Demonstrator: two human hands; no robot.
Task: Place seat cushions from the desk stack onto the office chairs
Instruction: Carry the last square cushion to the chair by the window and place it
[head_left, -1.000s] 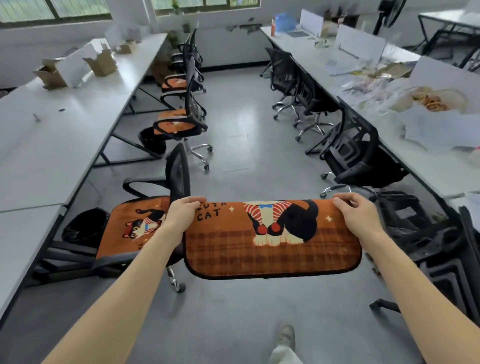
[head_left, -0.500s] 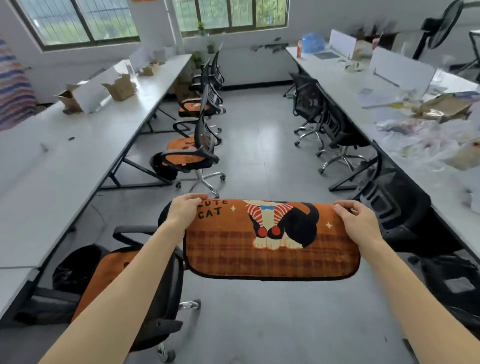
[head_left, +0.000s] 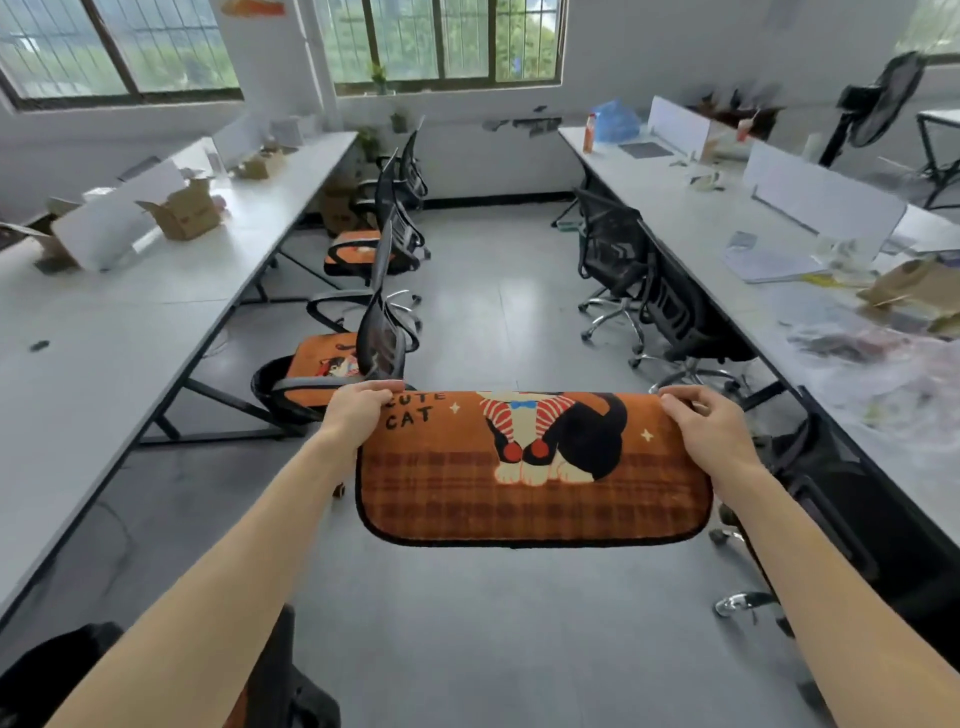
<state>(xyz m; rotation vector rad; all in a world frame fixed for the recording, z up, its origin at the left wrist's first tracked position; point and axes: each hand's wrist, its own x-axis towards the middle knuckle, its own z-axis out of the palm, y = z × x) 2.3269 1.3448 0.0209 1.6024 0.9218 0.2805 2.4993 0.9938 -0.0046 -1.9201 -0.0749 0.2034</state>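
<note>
Orange "CUTE CAT" seat cushion (head_left: 530, 467) held flat at chest height over the aisle floor, left hand (head_left: 358, 413) and right hand (head_left: 711, 431) each with a closed grip on a far corner. Since a second ago: carried forward past one cushioned chair, view lifted. Left row chairs (head_left: 332, 364) and (head_left: 358, 249) already cushioned; bare black chairs (head_left: 613, 249) along right bench (head_left: 727, 244). Probably heading for an uncovered seat on the right.
</note>
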